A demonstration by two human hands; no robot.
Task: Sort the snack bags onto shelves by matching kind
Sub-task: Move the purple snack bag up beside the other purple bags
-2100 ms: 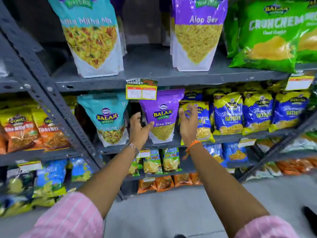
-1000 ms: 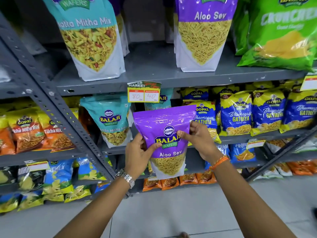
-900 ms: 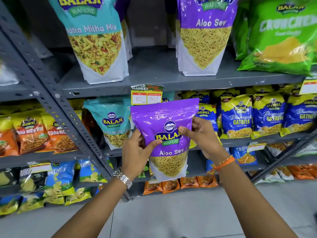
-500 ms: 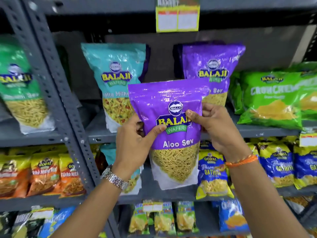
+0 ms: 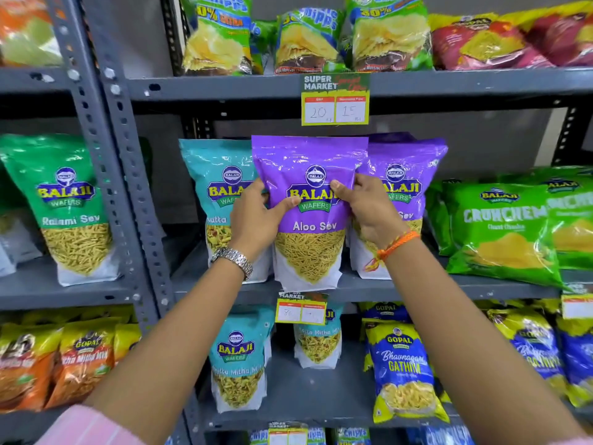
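Both hands hold a purple Aloo Sev bag [image 5: 309, 220] upright at the front edge of the middle shelf [image 5: 417, 287]. My left hand [image 5: 256, 216] grips its left side, my right hand [image 5: 362, 207] its right side. Right behind it on the same shelf stands another purple Aloo Sev bag [image 5: 407, 175]. A teal Khatta Mitha Mix bag [image 5: 218, 187] stands just left of it, partly hidden by my left hand.
Green Crunchem bags [image 5: 500, 226] lie at the right of this shelf. A green Ratlami Sev bag [image 5: 69, 207] stands in the left bay past the grey upright [image 5: 128, 175]. Chips bags [image 5: 308, 40] fill the shelf above. Teal mix bags [image 5: 239, 358] and blue Gopal Gathiya bags [image 5: 401, 367] sit below.
I took the purple bag from the lower shelf with both hands and lifted it to the middle shelf, in front of the matching purple bag. The view tilted upward.
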